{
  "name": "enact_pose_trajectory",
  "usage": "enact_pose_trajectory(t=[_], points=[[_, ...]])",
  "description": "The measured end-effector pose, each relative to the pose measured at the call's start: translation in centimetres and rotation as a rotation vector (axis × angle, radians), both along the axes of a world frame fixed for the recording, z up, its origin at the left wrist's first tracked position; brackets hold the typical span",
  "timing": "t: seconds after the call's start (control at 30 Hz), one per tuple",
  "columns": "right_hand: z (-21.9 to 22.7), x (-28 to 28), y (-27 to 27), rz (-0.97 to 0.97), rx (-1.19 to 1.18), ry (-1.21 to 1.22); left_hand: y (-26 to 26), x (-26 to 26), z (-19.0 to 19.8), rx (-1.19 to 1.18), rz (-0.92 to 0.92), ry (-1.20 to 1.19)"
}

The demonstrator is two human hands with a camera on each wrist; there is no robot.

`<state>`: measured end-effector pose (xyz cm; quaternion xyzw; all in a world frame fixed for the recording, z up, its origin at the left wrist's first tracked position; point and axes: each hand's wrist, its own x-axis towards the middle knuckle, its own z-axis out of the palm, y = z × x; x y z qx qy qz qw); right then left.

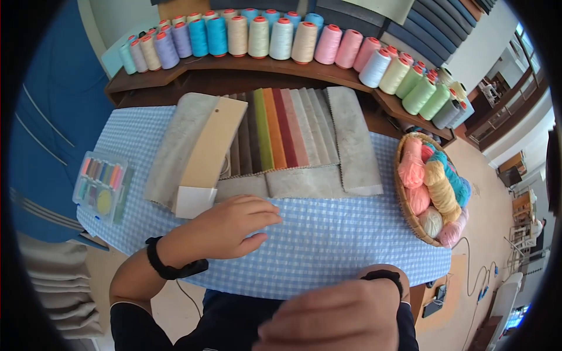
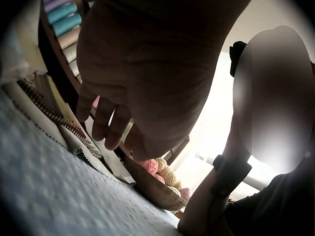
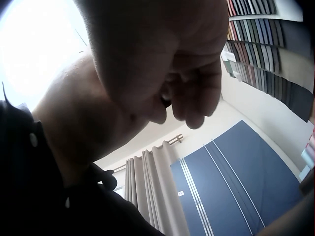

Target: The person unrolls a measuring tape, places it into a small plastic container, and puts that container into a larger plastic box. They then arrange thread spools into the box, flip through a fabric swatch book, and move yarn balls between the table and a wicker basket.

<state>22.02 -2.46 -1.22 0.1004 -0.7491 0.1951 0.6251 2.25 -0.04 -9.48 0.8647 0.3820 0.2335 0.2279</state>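
Note:
My left hand (image 1: 231, 228) is over the checked tablecloth (image 1: 328, 234), just in front of the near edge of a fabric swatch book (image 1: 357, 140). Its fingers are loosely extended, and the palm is bare in the left wrist view. Spread across the table, the book shows a row of coloured fabric strips (image 1: 284, 126) between grey cloth panels and a tan card strip (image 1: 212, 143). My right hand (image 1: 342, 319) is raised close to the head camera, blurred, away from the book. In the right wrist view its fingers (image 3: 194, 98) hang loosely bent with nothing held.
At the right edge of the table stands a wicker basket (image 1: 404, 196) of yarn skeins. A clear plastic case (image 1: 99, 187) of small coloured items lies at the left. Along the back, a curved wooden shelf (image 1: 246, 64) carries several thread cones (image 1: 237, 36).

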Motion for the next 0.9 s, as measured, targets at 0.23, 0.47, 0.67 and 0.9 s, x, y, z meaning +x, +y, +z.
enact_pose_trajectory(t=[0.23, 0.47, 0.67, 0.9], points=[[2.5, 1.6, 4.1, 0.165, 0.087, -0.92, -1.2, -3.1, 1.8, -0.009, 0.203, -0.042], [-1.8, -0.1, 6.9, -0.007, -0.186, -1.067, -3.3, -16.5, 2.0, 0.256, 0.868, 0.066], [-4.8, -0.9, 9.4, 0.016, -0.379, -1.188, -5.3, -21.0, 1.7, 0.156, 0.985, 0.104], [-7.7, -1.6, 12.6, -0.128, -0.463, -1.321, -0.9, -7.9, 3.6, 0.1, 0.476, -0.006]])
